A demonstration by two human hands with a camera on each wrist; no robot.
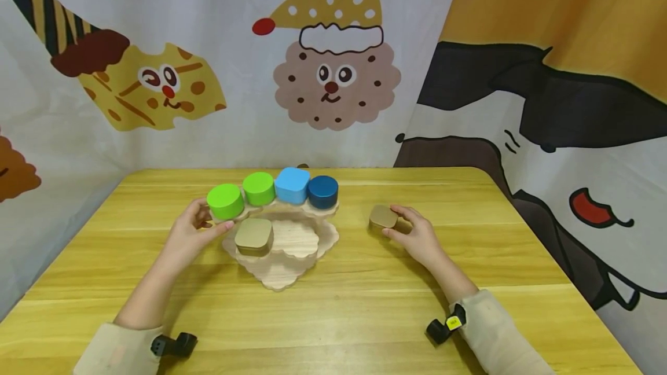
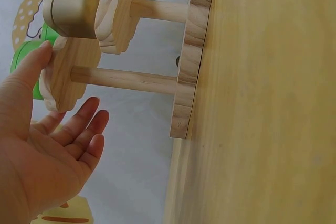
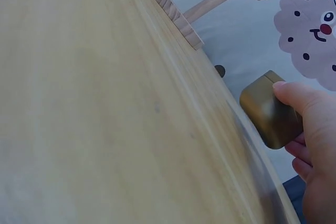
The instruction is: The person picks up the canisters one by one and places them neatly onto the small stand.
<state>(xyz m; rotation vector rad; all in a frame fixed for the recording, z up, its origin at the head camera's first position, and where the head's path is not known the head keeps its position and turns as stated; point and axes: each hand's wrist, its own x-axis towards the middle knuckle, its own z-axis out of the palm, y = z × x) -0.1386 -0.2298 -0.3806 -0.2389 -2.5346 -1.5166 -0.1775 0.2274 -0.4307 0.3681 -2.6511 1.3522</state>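
A tiered wooden stand (image 1: 279,274) with scalloped shelves stands on the table. Its back shelf carries two round green tins (image 1: 225,202), a light blue square tin (image 1: 292,186) and a dark blue round tin (image 1: 322,192). One gold square tin (image 1: 253,236) sits lower, at the left of a front shelf. At the back shelf's left end, my left hand (image 1: 189,237) holds the edge between thumb and index finger, the other fingers loosely bent. My right hand (image 1: 421,241) pinches a second gold square tin (image 3: 270,111) to the right of the stand, held above the table.
The wooden table (image 1: 365,323) ends at a far edge just behind the stand. A curtain (image 1: 234,74) with cartoon figures hangs behind it. Small black cameras (image 1: 174,345) are strapped at both sleeves.
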